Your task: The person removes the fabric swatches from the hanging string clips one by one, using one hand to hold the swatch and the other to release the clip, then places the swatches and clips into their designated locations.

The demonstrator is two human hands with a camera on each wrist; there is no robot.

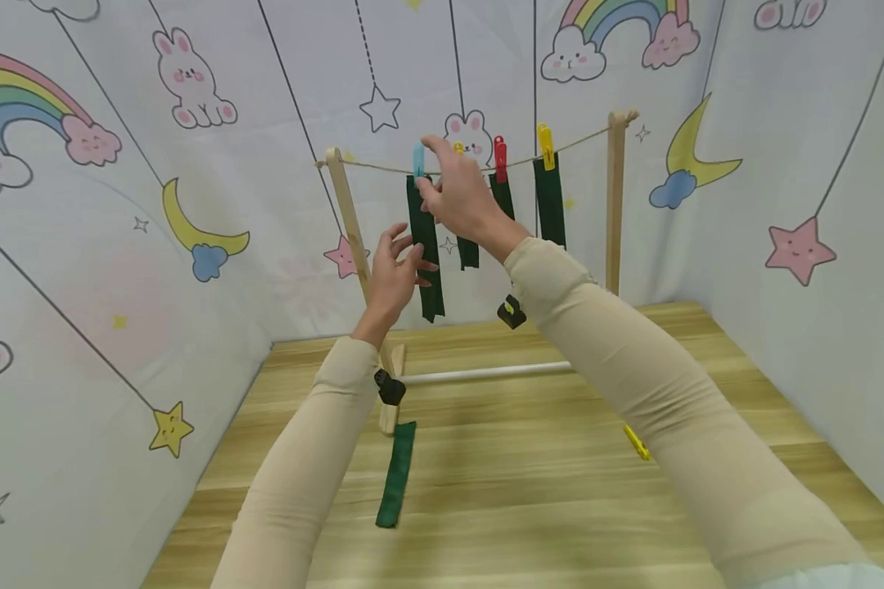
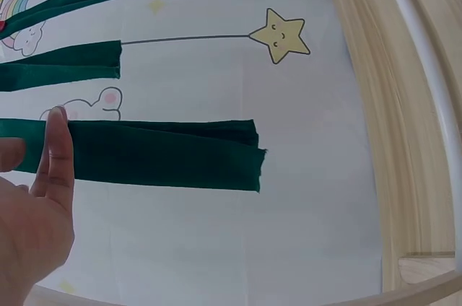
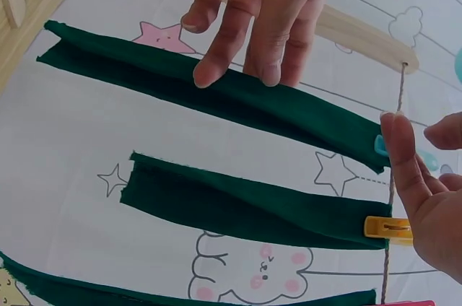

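A dark green cloth strip (image 1: 422, 217) hangs from a string (image 1: 376, 168) under a light blue clothespin (image 1: 418, 155). My right hand (image 1: 467, 192) is right beside that clothespin, thumb and index finger spread apart. Lower down, my left hand (image 1: 392, 286) is at the strip, its extended fingers overlapping the cloth. In the right wrist view, a yellow clothespin (image 3: 379, 226) clips a second strip (image 3: 253, 201) close by, partly behind my right hand. Farther right on the string, a red clothespin (image 1: 500, 159) and another yellow clothespin (image 1: 545, 147) hold more green strips.
Wooden posts (image 1: 615, 213) carry the string at both ends, with a white rod (image 1: 486, 372) low between them. On the wooden table (image 1: 501, 491) lie a loose green strip (image 1: 396, 478) and a yellow clothespin (image 1: 637, 442). A patterned cloth wall (image 1: 265, 123) surrounds it.
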